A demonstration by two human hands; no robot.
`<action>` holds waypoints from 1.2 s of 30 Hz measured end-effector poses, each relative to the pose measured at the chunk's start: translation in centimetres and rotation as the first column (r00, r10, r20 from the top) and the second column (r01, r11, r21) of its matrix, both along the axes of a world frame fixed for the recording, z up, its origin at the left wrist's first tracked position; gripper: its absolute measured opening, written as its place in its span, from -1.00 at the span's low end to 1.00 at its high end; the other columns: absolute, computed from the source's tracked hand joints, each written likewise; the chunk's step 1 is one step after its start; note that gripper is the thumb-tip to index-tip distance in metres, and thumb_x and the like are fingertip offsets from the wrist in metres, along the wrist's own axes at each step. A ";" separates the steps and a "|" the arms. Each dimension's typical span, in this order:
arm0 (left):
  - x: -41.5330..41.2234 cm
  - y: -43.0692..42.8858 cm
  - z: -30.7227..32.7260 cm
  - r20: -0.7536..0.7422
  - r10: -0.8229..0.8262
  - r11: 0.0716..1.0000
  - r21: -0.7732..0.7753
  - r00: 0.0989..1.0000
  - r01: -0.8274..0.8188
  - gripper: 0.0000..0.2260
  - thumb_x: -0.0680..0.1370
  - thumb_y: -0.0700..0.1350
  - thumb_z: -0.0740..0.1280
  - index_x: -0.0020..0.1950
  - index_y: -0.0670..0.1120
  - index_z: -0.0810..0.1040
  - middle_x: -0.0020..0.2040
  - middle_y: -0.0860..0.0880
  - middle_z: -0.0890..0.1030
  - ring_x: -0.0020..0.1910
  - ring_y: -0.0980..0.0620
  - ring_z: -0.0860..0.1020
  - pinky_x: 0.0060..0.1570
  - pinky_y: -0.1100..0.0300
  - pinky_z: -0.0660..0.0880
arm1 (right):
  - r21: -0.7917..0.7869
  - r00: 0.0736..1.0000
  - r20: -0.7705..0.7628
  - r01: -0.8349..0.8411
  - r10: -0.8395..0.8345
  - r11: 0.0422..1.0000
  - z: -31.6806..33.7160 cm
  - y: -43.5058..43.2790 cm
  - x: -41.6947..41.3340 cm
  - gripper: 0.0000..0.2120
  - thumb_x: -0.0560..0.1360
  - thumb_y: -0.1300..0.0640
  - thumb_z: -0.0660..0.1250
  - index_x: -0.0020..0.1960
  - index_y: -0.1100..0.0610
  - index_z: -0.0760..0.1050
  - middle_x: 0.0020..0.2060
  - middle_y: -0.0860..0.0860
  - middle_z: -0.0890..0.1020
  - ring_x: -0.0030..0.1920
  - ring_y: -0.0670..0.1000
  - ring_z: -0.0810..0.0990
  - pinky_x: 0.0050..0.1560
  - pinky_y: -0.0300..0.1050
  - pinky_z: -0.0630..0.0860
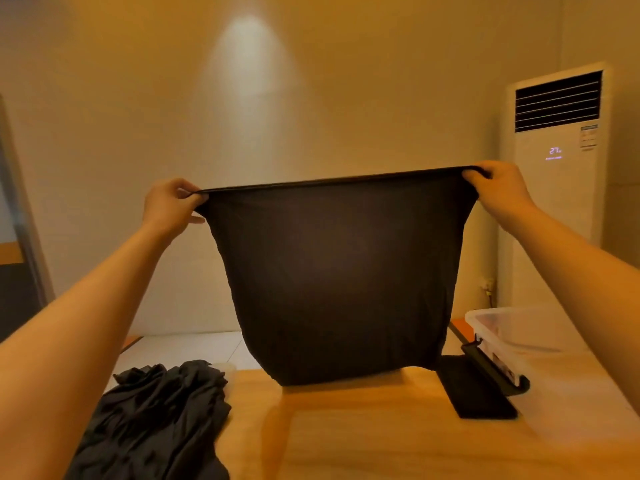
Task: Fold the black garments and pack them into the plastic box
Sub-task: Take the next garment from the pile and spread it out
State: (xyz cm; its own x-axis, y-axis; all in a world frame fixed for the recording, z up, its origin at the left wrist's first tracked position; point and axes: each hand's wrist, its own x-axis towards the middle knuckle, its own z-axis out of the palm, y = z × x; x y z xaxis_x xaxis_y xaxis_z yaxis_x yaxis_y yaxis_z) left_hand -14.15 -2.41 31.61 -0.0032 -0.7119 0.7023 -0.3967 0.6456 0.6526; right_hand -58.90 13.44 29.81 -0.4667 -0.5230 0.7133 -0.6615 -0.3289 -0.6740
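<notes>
I have the left hand [171, 206] and the right hand [497, 188] both raised in front of me, each pinching one top corner of a black garment [336, 278]. The left fingers [185, 194] are curled tight around the cloth, thumb pressed against them, with the corner bunched inside the grip. The right fingers [479, 173] are closed the same way over the opposite corner. Between the two sets of fingers the top edge is stretched into a taut line, tilted a little up toward the right fingers. The rest of the cloth hangs straight down below the fingers, narrowing toward the bottom, and its lower edge sits right at the wooden table [346, 438]; I cannot tell whether it touches.

Well below the left fingers, under my left forearm, a crumpled pile of black garments [156, 420] lies on the table. Below the right fingers, a folded black garment [474, 389] lies flat just beside the plastic box [512, 330], which stands at the table's right side with a dark latch [495, 372] on its near wall. A white air conditioner [557, 150] stands behind the right fingers.
</notes>
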 end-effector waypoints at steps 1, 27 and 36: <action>0.1 0.4 -0.4 -0.026 -0.053 0.995 0.084 0.998 0.055 -0.92 0.55 -0.30 0.32 -0.13 -0.19 0.49 0.01 -0.28 0.57 -0.01 -0.18 0.58 -0.33 0.21 0.62 | 0.026 0.998 0.054 -0.043 0.042 0.999 -0.3 0.2 0.2 -0.80 0.61 0.15 0.22 0.15 0.17 0.55 0.08 0.18 0.60 0.13 0.18 0.56 0.17 0.10 0.49; 5.8 21.4 -34.8 -0.216 -0.357 0.615 0.678 0.909 0.403 -0.82 0.64 -0.16 0.16 0.00 -0.29 0.35 -0.15 -0.20 0.47 -0.21 -0.13 0.49 -0.36 0.17 0.44 | 0.529 0.685 0.713 -0.667 0.151 0.525 -29.2 21.0 8.2 -0.09 -0.17 -0.22 0.66 0.05 0.20 0.54 -0.22 0.18 0.70 -0.29 0.11 0.70 -0.43 -0.17 0.57; 4.2 20.0 -32.7 -0.139 -0.362 0.632 0.691 0.922 0.352 -0.84 0.64 -0.08 0.18 -0.09 -0.08 0.48 -0.10 -0.13 0.53 -0.13 -0.12 0.55 -0.17 0.08 0.47 | 0.561 0.708 0.691 -0.653 0.146 0.508 -27.7 18.9 8.0 -0.74 0.54 0.08 0.23 0.14 0.21 0.49 -0.18 0.17 0.70 -0.24 0.11 0.70 -0.37 -0.16 0.60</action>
State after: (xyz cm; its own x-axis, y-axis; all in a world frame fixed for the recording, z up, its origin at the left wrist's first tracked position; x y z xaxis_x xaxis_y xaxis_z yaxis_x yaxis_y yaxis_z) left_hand -9.93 17.63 -1.07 -0.3675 -0.9300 0.0073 -0.2443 0.1041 0.9641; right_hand -50.86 32.31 2.10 -0.1804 -0.9394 -0.2916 -0.0721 0.3083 -0.9485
